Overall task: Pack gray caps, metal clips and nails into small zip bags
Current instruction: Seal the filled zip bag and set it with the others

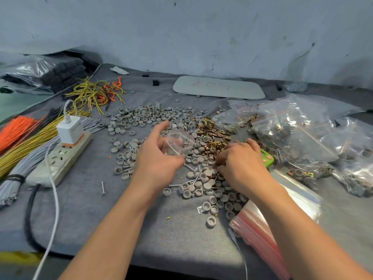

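My left hand holds a small clear zip bag with its mouth open, above the middle of the grey mat. My right hand lies palm down with curled fingers on the pile where brass metal clips meet gray caps; what the fingers pinch is hidden. More gray caps and loose nails lie just below both hands. A single nail lies apart at the left.
A stack of empty red-striped zip bags lies at the right front. Filled bags pile up at the right. A power strip with charger, cable bundles and a white tray occupy the left and back.
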Available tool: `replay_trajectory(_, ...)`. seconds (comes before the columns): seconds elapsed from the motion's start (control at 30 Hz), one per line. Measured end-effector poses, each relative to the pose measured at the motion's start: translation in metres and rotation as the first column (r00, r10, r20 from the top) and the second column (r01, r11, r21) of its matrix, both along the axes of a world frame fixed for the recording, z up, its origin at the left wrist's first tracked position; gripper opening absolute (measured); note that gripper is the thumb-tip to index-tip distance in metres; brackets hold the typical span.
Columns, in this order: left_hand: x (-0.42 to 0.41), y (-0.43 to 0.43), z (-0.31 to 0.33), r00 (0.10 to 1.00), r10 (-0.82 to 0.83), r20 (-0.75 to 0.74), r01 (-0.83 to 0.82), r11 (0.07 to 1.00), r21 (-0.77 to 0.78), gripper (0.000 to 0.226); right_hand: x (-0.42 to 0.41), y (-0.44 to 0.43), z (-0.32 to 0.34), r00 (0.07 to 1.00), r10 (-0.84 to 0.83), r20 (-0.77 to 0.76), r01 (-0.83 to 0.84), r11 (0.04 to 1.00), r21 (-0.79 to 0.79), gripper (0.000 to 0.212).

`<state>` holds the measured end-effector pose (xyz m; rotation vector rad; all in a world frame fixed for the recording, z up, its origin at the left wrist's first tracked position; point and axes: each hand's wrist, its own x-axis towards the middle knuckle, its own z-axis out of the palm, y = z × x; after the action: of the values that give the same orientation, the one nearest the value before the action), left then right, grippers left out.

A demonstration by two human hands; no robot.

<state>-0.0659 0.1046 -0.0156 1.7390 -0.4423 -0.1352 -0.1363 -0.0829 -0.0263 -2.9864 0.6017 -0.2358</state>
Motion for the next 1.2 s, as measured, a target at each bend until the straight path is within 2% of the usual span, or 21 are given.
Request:
replay_trajectory(0.1, 0.003, 0.001, -0.004, 0.998, -0.004, 0.068, -0.003, 0.995, 0.099, 0.092, 0.004, 0.003, -0.003, 1.000, 0.026, 0.013, -0.026, 1.000, -0.011, 0.019)
replay_trajectory(0.2, 0.004, 0.001, -0.004, 1.000, 0.011, 0.029, -0.013, 0.995, 0.095, 0.077, 0.006, 0.003, -0.005, 0.997, 0.005, 0.082, -0.004, 1.000, -0.003, 0.015)
replay_trajectory(0.27, 0.004, 0.001, -0.004, 1.000, 0.003, 0.010, -0.004, 0.996, 0.084, 0.059, 0.005, 0.004, -0.008, 0.991, -0.048, 0.128, 0.040, 0.997, 0.060, 0.023)
replay_trajectory(0.33, 0.003, 0.002, -0.004, 1.000, -0.014, 0.006, 0.013, 0.995, 0.100, 0.045, 0.000, 0.003, -0.007, 0.975, -0.090, 0.204, 0.049, 0.979, 0.196, 0.027)
replay_trajectory(0.4, 0.003, 0.003, -0.005, 0.999, -0.034, -0.015, 0.036, 0.993, 0.112, 0.042, -0.007, 0.003, -0.003, 0.937, -0.132, 0.322, -0.006, 0.919, 0.393, 0.028)
replay_trajectory(0.5, 0.002, 0.002, -0.004, 0.998, -0.058, -0.022, 0.060, 0.991, 0.123, 0.041, -0.020, 0.008, 0.009, 0.886, -0.203, 0.417, -0.142, 0.738, 0.660, 0.018)
replay_trajectory(0.57, 0.001, 0.002, -0.003, 0.997, -0.074, -0.016, 0.076, 0.989, 0.130, 0.043, -0.027, 0.014, 0.016, 0.867, -0.227, 0.444, -0.215, 0.632, 0.744, 0.016)
replay_trajectory(0.63, 0.001, 0.001, -0.003, 0.994, -0.112, -0.013, 0.113, 0.981, 0.157, 0.049, -0.032, 0.020, 0.021, 0.851, -0.222, 0.476, -0.271, 0.591, 0.760, 0.019)
replay_trajectory(0.8, -0.005, -0.003, -0.002, 0.984, -0.177, -0.003, 0.173, 0.958, 0.230, 0.048, -0.028, 0.038, 0.026, 0.854, -0.115, 0.507, -0.319, 0.653, 0.687, 0.024)
replay_trajectory(0.93, -0.004, -0.004, -0.003, 0.979, -0.203, -0.004, 0.199, 0.957, 0.213, 0.050, -0.019, 0.046, 0.022, 0.859, -0.071, 0.507, -0.315, 0.708, 0.632, 0.023)
replay_trajectory(1.07, -0.005, -0.005, -0.001, 0.970, -0.241, 0.012, 0.234, 0.953, 0.192, 0.044, -0.013, 0.049, 0.022, 0.844, -0.014, 0.536, -0.366, 0.715, 0.595, 0.022)
replay_trajectory(1.13, -0.003, -0.002, -0.003, 0.977, -0.214, -0.002, 0.212, 0.969, 0.129, 0.038, -0.013, 0.042, 0.024, 0.801, -0.073, 0.594, -0.364, 0.728, 0.581, 0.022)
replay_trajectory(1.2, -0.001, 0.001, -0.004, 0.983, -0.184, -0.012, 0.184, 0.981, 0.057, 0.038, -0.015, 0.026, 0.027, 0.774, -0.177, 0.607, -0.271, 0.775, 0.571, 0.019)
